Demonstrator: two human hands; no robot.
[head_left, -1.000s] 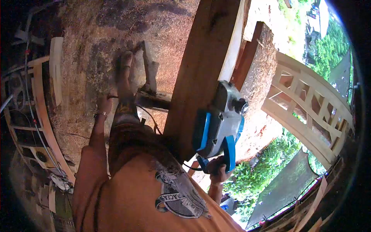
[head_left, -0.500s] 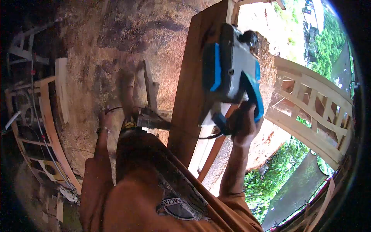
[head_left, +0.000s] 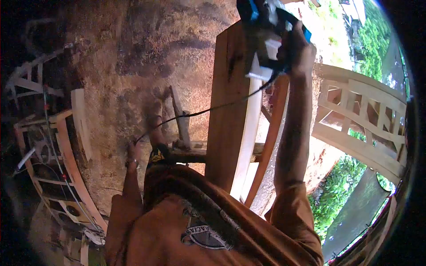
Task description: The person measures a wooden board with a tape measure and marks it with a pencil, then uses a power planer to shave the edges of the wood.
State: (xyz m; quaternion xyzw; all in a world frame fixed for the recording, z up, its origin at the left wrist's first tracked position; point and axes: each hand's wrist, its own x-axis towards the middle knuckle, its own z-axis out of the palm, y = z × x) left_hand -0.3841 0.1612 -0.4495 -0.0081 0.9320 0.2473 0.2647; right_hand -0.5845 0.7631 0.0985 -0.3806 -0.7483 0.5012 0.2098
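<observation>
A blue and black power tool (head_left: 270, 26), cut off by the top edge, is at the far end of a thick wooden beam (head_left: 228, 111). My right hand (head_left: 301, 53) is wrapped round its handle. From the tool a black cable (head_left: 213, 108) runs across the beam to my left hand (head_left: 134, 152), which is low at the left, away from the beam. The fingers there are closed round the cable. Whether the tool touches the wood cannot be made out.
A wooden support (head_left: 195, 155) runs beneath the beam. Slatted wooden frames stand at the right (head_left: 359, 111) and left (head_left: 71, 164). A loose board (head_left: 81, 124) lies near the left frame. My foot shows beside the support.
The power tool and my right hand have moved up and away toward the beam's far end. More of the cable now stretches across the beam. The view has shifted slightly.
</observation>
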